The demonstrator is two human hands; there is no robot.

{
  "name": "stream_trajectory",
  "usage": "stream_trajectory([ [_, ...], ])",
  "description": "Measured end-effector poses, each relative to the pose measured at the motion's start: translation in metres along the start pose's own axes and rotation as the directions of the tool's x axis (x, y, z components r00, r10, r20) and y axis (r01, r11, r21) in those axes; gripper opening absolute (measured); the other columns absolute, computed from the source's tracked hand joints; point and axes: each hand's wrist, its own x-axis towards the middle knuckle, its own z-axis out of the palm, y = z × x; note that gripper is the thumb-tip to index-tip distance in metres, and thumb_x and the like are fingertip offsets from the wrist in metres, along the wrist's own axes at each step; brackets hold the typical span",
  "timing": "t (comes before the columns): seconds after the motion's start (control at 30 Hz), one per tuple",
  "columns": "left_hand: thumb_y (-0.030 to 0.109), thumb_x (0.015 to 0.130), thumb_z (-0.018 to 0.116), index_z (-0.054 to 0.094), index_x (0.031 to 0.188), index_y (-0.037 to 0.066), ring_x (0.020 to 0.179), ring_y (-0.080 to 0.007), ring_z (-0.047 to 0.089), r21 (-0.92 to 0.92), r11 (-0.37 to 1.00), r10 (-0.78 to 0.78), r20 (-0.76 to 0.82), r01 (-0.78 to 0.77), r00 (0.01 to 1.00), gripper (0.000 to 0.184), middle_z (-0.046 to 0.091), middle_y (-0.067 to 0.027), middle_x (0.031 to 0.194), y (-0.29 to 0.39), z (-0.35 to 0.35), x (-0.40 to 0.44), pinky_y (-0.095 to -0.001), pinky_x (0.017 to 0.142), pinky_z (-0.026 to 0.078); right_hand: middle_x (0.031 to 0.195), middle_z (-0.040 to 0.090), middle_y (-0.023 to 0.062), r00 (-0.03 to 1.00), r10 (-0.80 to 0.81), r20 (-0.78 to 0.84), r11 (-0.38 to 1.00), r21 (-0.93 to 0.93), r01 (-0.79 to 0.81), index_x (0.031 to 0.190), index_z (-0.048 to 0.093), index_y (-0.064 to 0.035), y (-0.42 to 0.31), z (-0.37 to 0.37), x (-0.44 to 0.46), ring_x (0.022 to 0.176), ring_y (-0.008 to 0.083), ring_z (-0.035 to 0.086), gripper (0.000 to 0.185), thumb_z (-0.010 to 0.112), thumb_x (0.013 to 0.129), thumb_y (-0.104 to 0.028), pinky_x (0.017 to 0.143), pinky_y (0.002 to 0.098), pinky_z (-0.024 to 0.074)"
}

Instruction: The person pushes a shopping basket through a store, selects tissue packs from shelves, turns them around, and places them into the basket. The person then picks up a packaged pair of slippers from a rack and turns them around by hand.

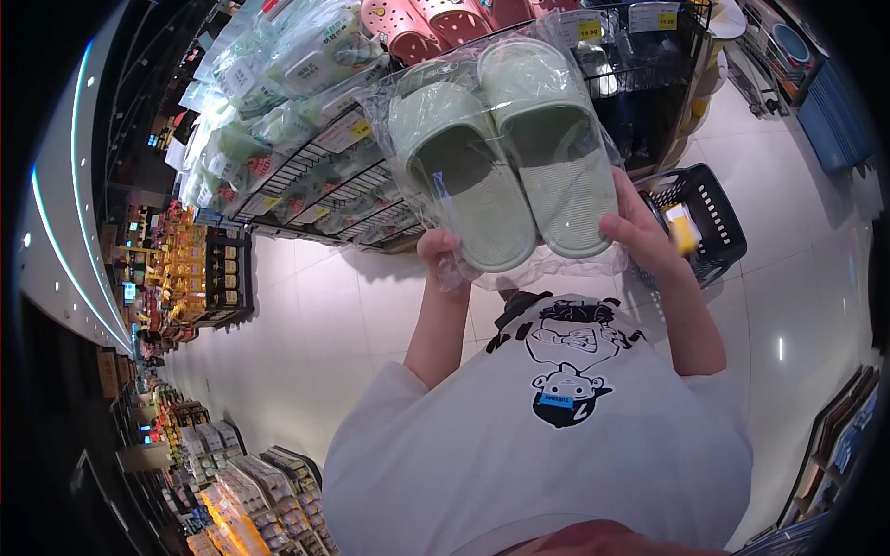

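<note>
A pair of pale green slippers (482, 176) in a clear plastic bag is held up in front of my chest, soles away from me and heels toward me. My left hand (441, 255) grips the bag's near left corner, thumb on top. On the other side, my right hand (640, 224) pinches the bag by the right slipper's edge, its thumb over the rim. Most fingers of both hands are hidden beneath the package. Behind the slippers stands a black wire rack (324, 190) with bagged goods.
Pink clogs (436, 26) and price tags (590, 30) line the rack's top. A black shopping basket (718, 218) with a yellow-and-white item (682, 229) stands on the tiled floor (306, 343) at the right. Shelves of bottles (222, 273) are at the left.
</note>
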Motion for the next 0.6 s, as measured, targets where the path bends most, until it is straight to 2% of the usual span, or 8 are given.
stream_trajectory([
  [0.07, 0.013, 0.061, 0.061, 0.046, 0.138, -0.011, 0.123, -0.0369, 0.06, 0.116, 0.992, 0.062, -0.058, -0.055, 0.996, 0.082, 0.057, -0.0262, 0.134, -0.001, -0.002, -0.006, -0.0432, 0.108, 0.051, 0.151, 0.038, 0.016, 1.0, 0.004, -0.017, 1.0, 0.001, -0.004, 0.155, 0.021, -0.0002, 0.009, 0.002, -0.002, 0.143, 0.0243, 0.036, 0.086, 0.069, 0.09, -0.029, 0.119, 0.0388, 0.0271],
  [0.2, 0.007, 0.061, 0.058, 0.045, 0.14, -0.008, 0.125, -0.0368, 0.059, 0.125, 0.987, 0.104, -0.019, -0.101, 0.994, 0.082, 0.055, -0.0251, 0.137, -0.004, -0.016, -0.014, -0.0443, 0.107, 0.051, 0.151, 0.036, 0.0163, 0.992, -0.052, -0.116, 0.994, 0.094, 0.063, 0.154, 0.021, 0.0005, 0.017, 0.018, -0.013, 0.144, 0.0241, 0.033, 0.08, 0.065, 0.09, -0.017, 0.119, 0.0387, 0.025],
  [0.27, 0.007, 0.072, 0.063, 0.042, 0.145, -0.003, 0.127, -0.0337, 0.058, 0.261, 0.965, 0.021, -0.139, 0.016, 0.99, 0.076, 0.054, -0.0212, 0.139, 0.002, -0.017, -0.013, -0.0449, 0.107, 0.05, 0.15, 0.036, 0.016, 0.969, -0.186, -0.165, 0.982, -0.047, 0.181, 0.155, 0.02, 0.0005, 0.025, 0.021, -0.017, 0.142, 0.0237, 0.034, 0.08, 0.064, 0.09, -0.013, 0.119, 0.0386, 0.0257],
  [0.3, 0.007, 0.072, 0.063, 0.042, 0.145, -0.003, 0.127, -0.0337, 0.058, 0.26, 0.965, 0.022, -0.137, 0.015, 0.99, 0.076, 0.054, -0.0212, 0.139, 0.001, -0.018, -0.01, -0.0449, 0.107, 0.05, 0.149, 0.036, 0.0166, 0.963, -0.182, -0.201, 0.983, -0.056, 0.174, 0.154, 0.018, 0.0013, 0.022, 0.03, -0.02, 0.141, 0.0237, 0.035, 0.08, 0.064, 0.091, -0.012, 0.119, 0.0383, 0.0261],
  [0.37, 0.015, 0.086, 0.068, 0.04, 0.147, 0.002, 0.128, -0.0297, 0.057, 0.386, 0.919, 0.03, -0.262, 0.076, 0.965, 0.069, 0.054, -0.0173, 0.14, -0.003, -0.017, -0.005, -0.0438, 0.106, 0.05, 0.149, 0.035, 0.0173, 0.962, -0.179, -0.208, 0.981, -0.113, 0.158, 0.154, 0.017, 0.0019, 0.015, 0.044, -0.026, 0.141, 0.0241, 0.034, 0.08, 0.064, 0.092, -0.012, 0.119, 0.0385, 0.0261],
  [0.47, 0.028, 0.09, 0.072, 0.038, 0.148, 0.003, 0.128, -0.0265, 0.057, 0.461, 0.884, 0.053, -0.275, 0.083, 0.96, 0.072, 0.054, -0.0147, 0.139, -0.01, -0.017, -0.002, -0.042, 0.104, 0.051, 0.148, 0.038, 0.0208, 0.953, -0.203, -0.224, 0.959, -0.242, 0.147, 0.154, 0.014, 0.0035, 0.013, 0.052, -0.03, 0.139, 0.0265, 0.038, 0.081, 0.065, 0.094, -0.017, 0.117, 0.04, 0.0304],
  [0.57, 0.024, 0.089, 0.071, 0.042, 0.145, 0.001, 0.124, -0.0254, 0.059, 0.464, 0.879, 0.059, -0.332, 0.108, 0.941, 0.068, 0.057, -0.0143, 0.136, -0.009, -0.022, -0.001, -0.0404, 0.102, 0.052, 0.142, 0.046, 0.0279, 0.962, -0.228, -0.153, 0.867, -0.481, 0.129, 0.153, 0.01, 0.0061, 0.003, 0.063, -0.035, 0.129, 0.0335, 0.053, 0.089, 0.067, 0.094, -0.025, 0.109, 0.0435, 0.0413],
  [0.6, 0.024, 0.089, 0.071, 0.042, 0.145, 0.001, 0.124, -0.0254, 0.059, 0.462, 0.881, 0.063, -0.333, 0.104, 0.941, 0.068, 0.057, -0.0143, 0.136, -0.007, -0.027, 0.001, -0.0404, 0.102, 0.052, 0.142, 0.046, 0.0279, 0.963, -0.225, -0.15, 0.867, -0.482, 0.128, 0.153, 0.01, 0.0061, 0.001, 0.067, -0.037, 0.129, 0.0335, 0.053, 0.089, 0.067, 0.094, -0.025, 0.109, 0.0435, 0.0413],
])
